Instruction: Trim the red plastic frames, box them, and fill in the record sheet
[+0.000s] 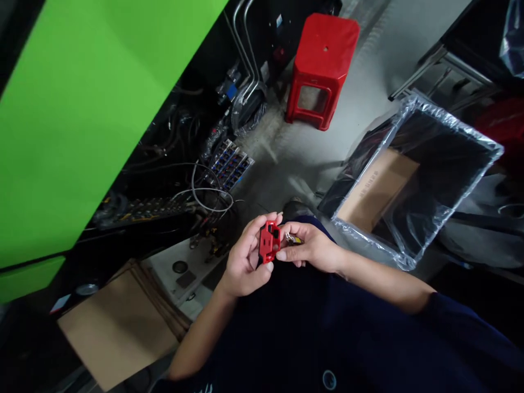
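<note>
Close to my body, in the middle of the view, my left hand [246, 261] grips a small red plastic part [267, 243] with black pieces and slots in it. The fingers curl behind the part and the thumb lies at its lower end. My right hand [310, 246] is at the right side of the red part, with thumb tip against its edge. Between the right fingers shows a small shiny metal piece [290, 238] with some yellow and black; its exact kind is too small to tell.
A green machine panel [90, 103] fills the upper left, with a valve block [231, 166] and loose grey cable [196, 191] below it. A red stool [325, 46] stands ahead. At right is a plastic-wrapped black tray [450, 128] holding a cardboard box [379, 188]. Folded cardboard [123, 327] lies lower left.
</note>
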The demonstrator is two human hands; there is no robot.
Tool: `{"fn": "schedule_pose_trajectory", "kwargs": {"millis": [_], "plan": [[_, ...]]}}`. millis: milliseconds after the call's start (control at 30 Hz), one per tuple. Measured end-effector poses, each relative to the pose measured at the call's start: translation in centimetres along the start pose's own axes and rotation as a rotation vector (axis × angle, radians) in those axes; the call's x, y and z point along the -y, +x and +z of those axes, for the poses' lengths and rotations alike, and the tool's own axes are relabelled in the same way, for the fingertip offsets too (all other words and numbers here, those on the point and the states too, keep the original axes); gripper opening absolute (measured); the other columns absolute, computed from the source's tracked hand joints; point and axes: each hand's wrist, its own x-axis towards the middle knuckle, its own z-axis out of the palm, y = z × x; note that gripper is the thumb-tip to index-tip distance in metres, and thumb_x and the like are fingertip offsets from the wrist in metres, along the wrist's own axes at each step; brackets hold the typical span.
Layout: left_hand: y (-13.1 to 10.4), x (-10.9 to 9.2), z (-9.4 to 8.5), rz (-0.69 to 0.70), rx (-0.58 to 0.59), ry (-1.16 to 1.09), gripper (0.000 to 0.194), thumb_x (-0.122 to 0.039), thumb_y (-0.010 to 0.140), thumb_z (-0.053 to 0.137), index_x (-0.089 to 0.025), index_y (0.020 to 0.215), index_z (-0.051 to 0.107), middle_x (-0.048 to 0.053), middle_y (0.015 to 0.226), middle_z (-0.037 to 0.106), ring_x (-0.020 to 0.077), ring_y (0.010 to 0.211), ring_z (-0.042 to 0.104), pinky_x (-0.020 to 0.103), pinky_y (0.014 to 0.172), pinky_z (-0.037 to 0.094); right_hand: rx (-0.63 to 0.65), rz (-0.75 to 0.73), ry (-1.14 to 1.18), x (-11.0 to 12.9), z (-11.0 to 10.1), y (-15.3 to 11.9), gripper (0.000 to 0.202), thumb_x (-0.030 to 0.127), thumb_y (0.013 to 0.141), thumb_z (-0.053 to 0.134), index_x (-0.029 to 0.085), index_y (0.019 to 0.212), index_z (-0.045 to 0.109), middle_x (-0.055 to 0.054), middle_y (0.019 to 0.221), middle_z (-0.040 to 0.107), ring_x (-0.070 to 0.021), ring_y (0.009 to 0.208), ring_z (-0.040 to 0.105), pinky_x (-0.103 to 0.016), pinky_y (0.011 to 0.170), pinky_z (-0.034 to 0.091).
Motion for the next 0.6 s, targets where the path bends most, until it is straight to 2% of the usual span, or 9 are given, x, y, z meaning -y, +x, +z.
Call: {"fn": "schedule_pose_trajectory", "kwargs": {"millis": [167,267,333,433,533,600], "plan": [[5.9,-0.9,-3.4,0.000,0.125,0.190,0.073,-0.015,0.088,0.059,-0.034,0.155,0.035,0.013,0.155,0.042,0.0337,0.142,0.047,0.055,0.113,0.046,0.017,-0.056,0.164,2.5,-1.3,3.4,0.048,0.036,0.066,0.092,0.015,0.091,0.057,0.005,0.072,0.063,-0.0012,0.042,0.046,-0.012,0.039,0.038],[11.5,-0.9,-3.5,-0.011,0.200,0.247,0.076,-0.015,0.086,0.061,-0.034,0.155,0.035,0.014,0.154,0.044,0.0351,0.138,0.051,0.054,0.107,0.051,0.010,-0.116,0.246,5.3,-3.9,4.7,0.047,0.033,0.066,0.092,0.015,0.091,0.057,0.005,0.072,0.064,-0.0012,0.041,0.046,-0.012,0.038,0.037],[16.1,-0.9,-2.0,-0.026,0.239,0.287,0.077,-0.015,0.085,0.062,-0.034,0.154,0.035,0.015,0.153,0.044,0.0357,0.137,0.053,0.053,0.104,0.054,0.012,-0.155,0.294,8.0,-7.0,4.8,0.047,0.034,0.066,0.092,0.015,0.090,0.057,0.005,0.071,0.063,-0.0010,0.039,0.045,-0.012,0.037,0.036],[23.6,-1.4,2.2,0.002,0.281,0.486,0.081,-0.011,0.081,0.062,-0.032,0.154,0.035,0.015,0.148,0.045,0.0342,0.134,0.054,0.053,0.105,0.054,0.006,-0.233,0.324,12.6,-12.7,3.9,0.047,0.034,0.063,0.094,0.014,0.089,0.060,0.005,0.071,0.063,-0.0009,0.041,0.043,-0.013,0.037,0.034],[30.5,-2.3,6.5,0.044,0.307,0.766,0.085,-0.011,0.076,0.064,-0.029,0.154,0.036,0.014,0.141,0.049,0.0312,0.128,0.057,0.053,0.105,0.053,-0.069,-0.336,0.305,17.4,-18.1,2.3,0.042,0.034,0.066,0.092,0.014,0.087,0.062,0.004,0.069,0.062,-0.0022,0.044,0.044,-0.013,0.039,0.036],[34.2,-2.9,8.6,0.050,0.328,0.867,0.084,-0.013,0.075,0.064,-0.028,0.153,0.037,0.013,0.137,0.050,0.0299,0.124,0.059,0.051,0.103,0.055,-0.134,-0.412,0.291,20.3,-20.7,1.2,0.037,0.037,0.072,0.088,0.014,0.090,0.064,0.003,0.068,0.062,-0.0029,0.045,0.043,-0.015,0.040,0.036]]}}
